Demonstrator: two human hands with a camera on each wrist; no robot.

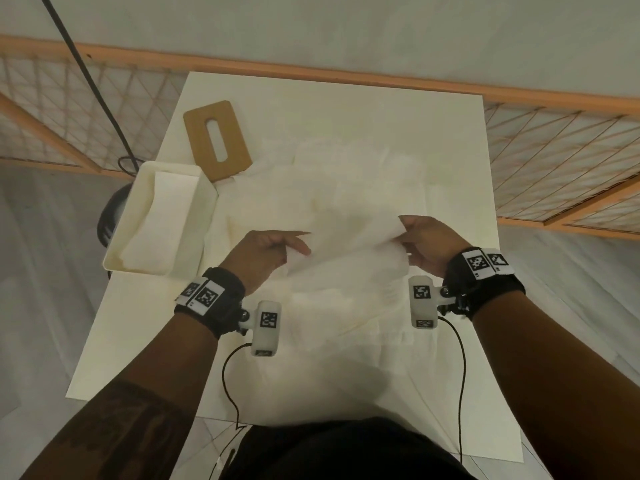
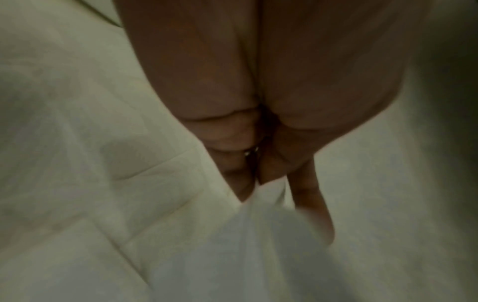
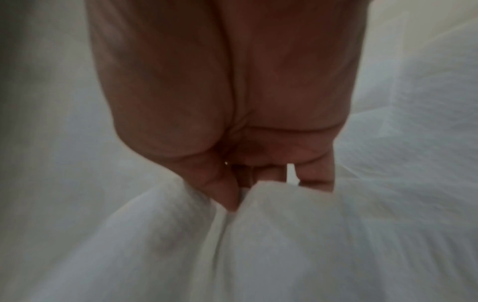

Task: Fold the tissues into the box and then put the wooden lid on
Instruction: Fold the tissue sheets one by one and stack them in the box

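Observation:
A white tissue (image 1: 349, 244) hangs stretched between my two hands above the middle of the table. My left hand (image 1: 294, 249) pinches its left edge; in the left wrist view the left hand (image 2: 261, 190) grips the tissue (image 2: 258, 235) between thumb and fingers. My right hand (image 1: 403, 237) pinches the right edge, and the right wrist view shows the right hand (image 3: 248, 194) closed on bunched tissue (image 3: 284, 235). More loose tissues (image 1: 360, 174) lie spread over the table. The white box (image 1: 207, 202) stands at the left with folded tissue (image 1: 156, 216) inside. The wooden lid (image 1: 235, 140) lies flat behind the box.
The white table (image 1: 467, 393) ends near my body at the bottom. An orange wooden lattice frame (image 1: 554, 161) runs behind and to both sides. A black cable (image 1: 93, 81) drops past the table's left edge. Cables (image 1: 462, 375) trail from my wrist cameras.

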